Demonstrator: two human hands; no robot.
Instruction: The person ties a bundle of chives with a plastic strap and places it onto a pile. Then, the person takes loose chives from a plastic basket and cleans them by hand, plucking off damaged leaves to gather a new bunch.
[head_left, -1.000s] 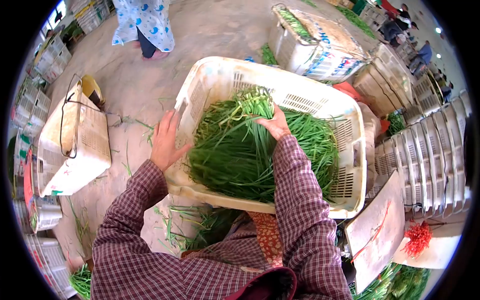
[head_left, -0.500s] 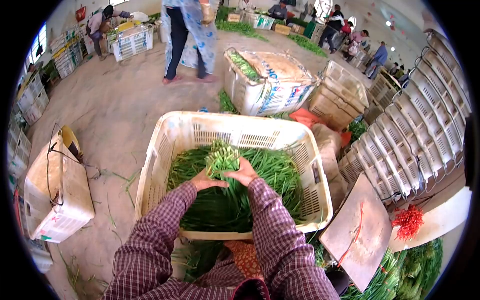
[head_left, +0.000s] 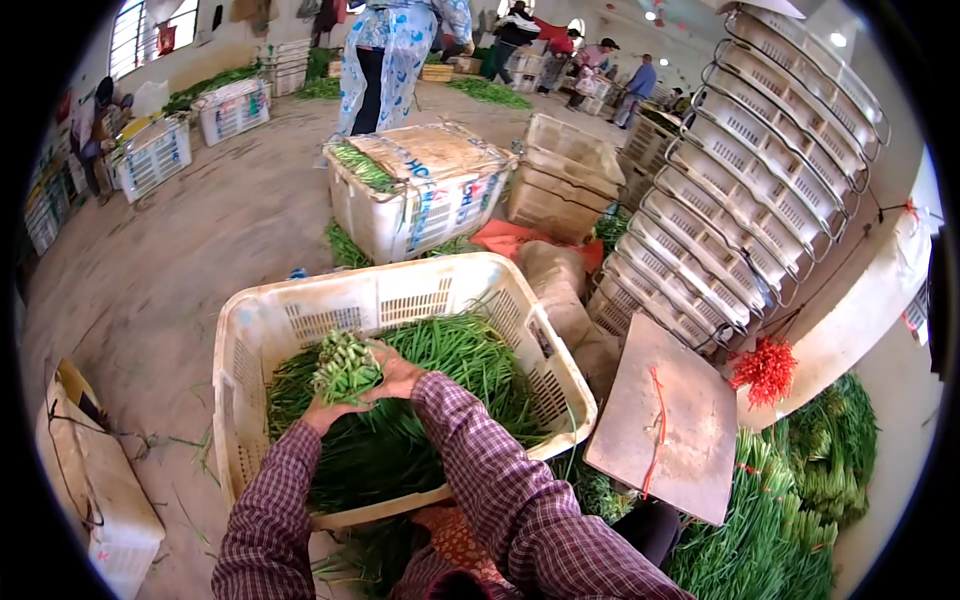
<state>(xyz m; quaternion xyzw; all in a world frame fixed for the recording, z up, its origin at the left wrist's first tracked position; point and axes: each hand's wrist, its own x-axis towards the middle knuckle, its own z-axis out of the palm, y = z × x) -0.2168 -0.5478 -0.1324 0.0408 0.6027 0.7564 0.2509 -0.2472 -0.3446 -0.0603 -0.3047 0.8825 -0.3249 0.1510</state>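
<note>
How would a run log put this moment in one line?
left hand: holding green bundle; right hand: holding green bundle; stalk ends: facing camera; white crate: holding leafy greens

the crate is off-white with brown staining. the loose leaves are deep green; the bunch shows pale green stem ends. the sleeves carry a white check on maroon. the board is dull pinkish brown, its strand red. the tuft is bright red. the smock bears blue print on pale blue.
</note>
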